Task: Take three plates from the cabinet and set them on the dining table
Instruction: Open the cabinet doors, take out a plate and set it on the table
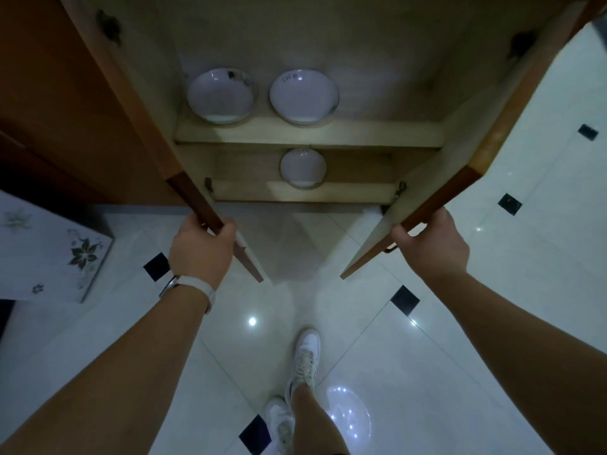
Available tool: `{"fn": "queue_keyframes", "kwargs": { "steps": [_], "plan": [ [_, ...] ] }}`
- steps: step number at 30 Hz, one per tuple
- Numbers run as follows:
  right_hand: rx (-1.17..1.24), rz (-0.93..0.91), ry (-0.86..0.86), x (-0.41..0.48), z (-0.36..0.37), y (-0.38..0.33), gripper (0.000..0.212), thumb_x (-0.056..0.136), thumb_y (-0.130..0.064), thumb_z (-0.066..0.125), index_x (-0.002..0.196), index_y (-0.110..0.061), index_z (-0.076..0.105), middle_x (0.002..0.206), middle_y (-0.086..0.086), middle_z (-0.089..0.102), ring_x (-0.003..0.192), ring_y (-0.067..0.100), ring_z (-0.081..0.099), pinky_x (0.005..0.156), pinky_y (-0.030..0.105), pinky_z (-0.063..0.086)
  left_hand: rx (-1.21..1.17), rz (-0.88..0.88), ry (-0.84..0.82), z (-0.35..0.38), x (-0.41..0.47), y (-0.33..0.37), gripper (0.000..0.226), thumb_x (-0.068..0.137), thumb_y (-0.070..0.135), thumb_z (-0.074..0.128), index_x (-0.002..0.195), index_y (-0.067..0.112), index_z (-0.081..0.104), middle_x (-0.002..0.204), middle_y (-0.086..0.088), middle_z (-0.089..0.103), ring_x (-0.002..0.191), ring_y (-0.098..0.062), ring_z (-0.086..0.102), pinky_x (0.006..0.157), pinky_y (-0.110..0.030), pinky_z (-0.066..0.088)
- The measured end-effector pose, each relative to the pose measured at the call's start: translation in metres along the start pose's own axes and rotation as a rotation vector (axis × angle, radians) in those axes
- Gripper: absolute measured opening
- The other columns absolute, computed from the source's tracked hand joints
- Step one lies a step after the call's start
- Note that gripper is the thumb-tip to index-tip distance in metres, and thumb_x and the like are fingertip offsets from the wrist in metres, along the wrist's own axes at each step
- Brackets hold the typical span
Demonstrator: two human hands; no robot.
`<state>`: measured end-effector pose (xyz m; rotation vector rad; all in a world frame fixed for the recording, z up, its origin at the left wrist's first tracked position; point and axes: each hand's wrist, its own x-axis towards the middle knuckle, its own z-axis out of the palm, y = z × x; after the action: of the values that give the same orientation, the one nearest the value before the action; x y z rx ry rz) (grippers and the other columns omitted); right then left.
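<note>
Home kitchen — wooden crockery cabinet [308,133], tiled floor [492,290]

Two bare forearms reach forward from the lower corners, spread wide apart. The left hand [200,249] curls around the bottom edge of the left cabinet door [138,93], and a white-strapped watch [193,287] sits on that wrist. The right hand [433,249] grips the right cabinet door [460,152] the same way. Below are bare legs in white sneakers [307,356], with one foot ahead of the other.
</note>
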<state>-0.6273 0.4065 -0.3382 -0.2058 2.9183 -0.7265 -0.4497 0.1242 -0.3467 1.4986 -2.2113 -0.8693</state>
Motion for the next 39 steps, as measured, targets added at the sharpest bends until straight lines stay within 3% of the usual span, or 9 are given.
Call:
{"fn": "queue_keyframes", "kwargs": {
  "steps": [5, 8, 11, 14, 19, 24, 28, 34, 39],
  "plan": [
    [0.086, -0.002, 0.092, -0.015, -0.055, -0.016, 0.06, 0.076, -0.051, 0.068, 0.122, -0.022, 0.043, 0.115, -0.003, 0.058, 0.095, 0.02, 0.062, 0.076, 0.033, 0.045, -0.169, 0.114, 0.023, -0.057, -0.003, 0.031, 0.027, 0.079, 0.038, 0.066, 0.101, 0.028, 0.052, 0.095, 0.007, 0.062, 0.083, -0.014, 0.056, 0.07, -0.028, 0.04],
    [0.089, -0.02, 0.152, -0.023, -0.087, -0.026, 0.072, 0.075, -0.054, 0.069, 0.132, -0.023, 0.036, 0.129, -0.001, 0.052, 0.107, 0.024, 0.061, 0.083, 0.042, 0.052, -0.225, 0.247, -0.018, -0.094, -0.003, 0.047, 0.038, 0.075, 0.035, 0.069, 0.107, 0.033, 0.049, 0.105, 0.009, 0.061, 0.093, -0.011, 0.059, 0.078, -0.031, 0.048],
    [0.125, -0.02, 0.181, -0.029, -0.115, -0.033, 0.079, 0.074, -0.047, 0.073, 0.137, -0.023, 0.032, 0.136, 0.002, 0.045, 0.109, 0.025, 0.059, 0.085, 0.045, 0.053, -0.079, 0.339, -0.024, -0.127, -0.004, 0.058, 0.06, 0.075, 0.033, 0.074, 0.125, 0.03, 0.043, 0.121, 0.005, 0.052, 0.102, -0.011, 0.054, 0.083, -0.033, 0.048],
    [0.137, -0.039, 0.2, -0.031, -0.131, -0.028, 0.083, 0.075, -0.033, 0.075, 0.141, -0.027, 0.026, 0.139, 0.003, 0.038, 0.111, 0.027, 0.056, 0.083, 0.047, 0.055, 0.135, 0.404, -0.023, -0.147, 0.001, 0.051, 0.083, 0.077, 0.04, 0.071, 0.144, 0.02, 0.028, 0.143, -0.006, 0.041, 0.117, -0.024, 0.053, 0.091, -0.043, 0.051],
    [0.101, -0.07, 0.255, -0.036, -0.149, -0.01, 0.067, 0.079, -0.025, 0.063, 0.14, -0.02, 0.036, 0.139, 0.002, 0.04, 0.121, 0.025, 0.047, 0.091, 0.048, 0.051, 0.29, 0.482, 0.064, -0.17, 0.003, 0.031, 0.068, 0.078, 0.028, 0.069, 0.139, 0.012, 0.043, 0.145, -0.016, 0.042, 0.127, -0.035, 0.045, 0.103, -0.051, 0.041],
    [-0.146, -0.184, 0.323, -0.039, -0.168, 0.008, 0.054, 0.079, -0.021, 0.061, 0.129, -0.006, 0.051, 0.13, 0.017, 0.053, 0.115, 0.035, 0.049, 0.093, 0.048, 0.044, 0.508, 0.616, 0.15, -0.189, 0.008, 0.014, 0.052, 0.076, 0.014, 0.07, 0.125, 0.002, 0.057, 0.138, -0.023, 0.049, 0.129, -0.04, 0.042, 0.108, -0.058, 0.03],
    [-0.329, -0.24, 0.328, -0.044, -0.175, 0.012, 0.052, 0.08, -0.029, 0.056, 0.126, -0.004, 0.055, 0.133, 0.019, 0.054, 0.123, 0.038, 0.047, 0.1, 0.052, 0.038, 0.607, 0.669, 0.129, -0.196, 0.008, 0.013, 0.045, 0.079, 0.019, 0.064, 0.121, 0.006, 0.06, 0.134, -0.021, 0.053, 0.128, -0.036, 0.045, 0.111, -0.055, 0.021],
    [-0.384, -0.3, 0.243, -0.056, -0.174, -0.006, 0.052, 0.083, -0.027, 0.061, 0.132, -0.009, 0.054, 0.137, 0.014, 0.055, 0.126, 0.034, 0.048, 0.105, 0.05, 0.034, 0.541, 0.766, -0.001, -0.194, -0.003, 0.036, 0.044, 0.079, 0.026, 0.053, 0.116, 0.006, 0.063, 0.125, -0.021, 0.06, 0.109, -0.038, 0.058, 0.09, -0.05, 0.047],
    [-0.412, -0.361, 0.157, -0.065, -0.167, -0.035, 0.053, 0.088, -0.035, 0.055, 0.135, -0.013, 0.05, 0.139, 0.009, 0.053, 0.128, 0.028, 0.047, 0.105, 0.048, 0.035, 0.529, 0.779, -0.042, -0.194, -0.007, 0.048, 0.039, 0.084, 0.025, 0.063, 0.118, 0.008, 0.063, 0.128, -0.017, 0.059, 0.113, -0.033, 0.058, 0.094, -0.048, 0.047]
  ]
}}
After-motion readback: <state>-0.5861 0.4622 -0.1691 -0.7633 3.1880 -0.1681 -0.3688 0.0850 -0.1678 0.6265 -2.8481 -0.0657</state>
